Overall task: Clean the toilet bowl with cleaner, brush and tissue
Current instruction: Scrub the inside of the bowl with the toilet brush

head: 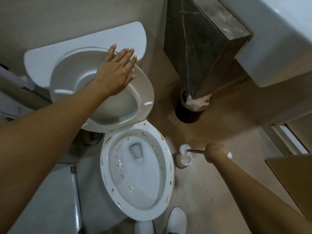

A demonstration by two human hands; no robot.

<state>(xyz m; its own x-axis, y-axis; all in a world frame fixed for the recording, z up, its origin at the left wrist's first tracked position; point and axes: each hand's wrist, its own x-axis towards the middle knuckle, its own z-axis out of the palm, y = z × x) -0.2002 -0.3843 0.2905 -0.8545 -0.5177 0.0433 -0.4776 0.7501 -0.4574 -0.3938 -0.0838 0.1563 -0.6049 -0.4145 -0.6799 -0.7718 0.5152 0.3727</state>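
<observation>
With the left hand [114, 75] pressing flat, fingers straight and spread, on the raised seat [143, 92] to keep it up over the stained toilet bowl [135, 168], the right hand [215, 152], arm stretched down and fingers clamped on the handle, should lift the brush [184, 149] straight from its holder [184, 162] on the floor beside the bowl.

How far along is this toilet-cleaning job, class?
Done: nothing cleaned; yellow-brown streaks still ring the bowl rim. In hand: left hand flat on the raised seat; right hand grips the brush over its holder. Left: scrubbing, then wiping; no cleaner bottle or tissue in hand.
</observation>
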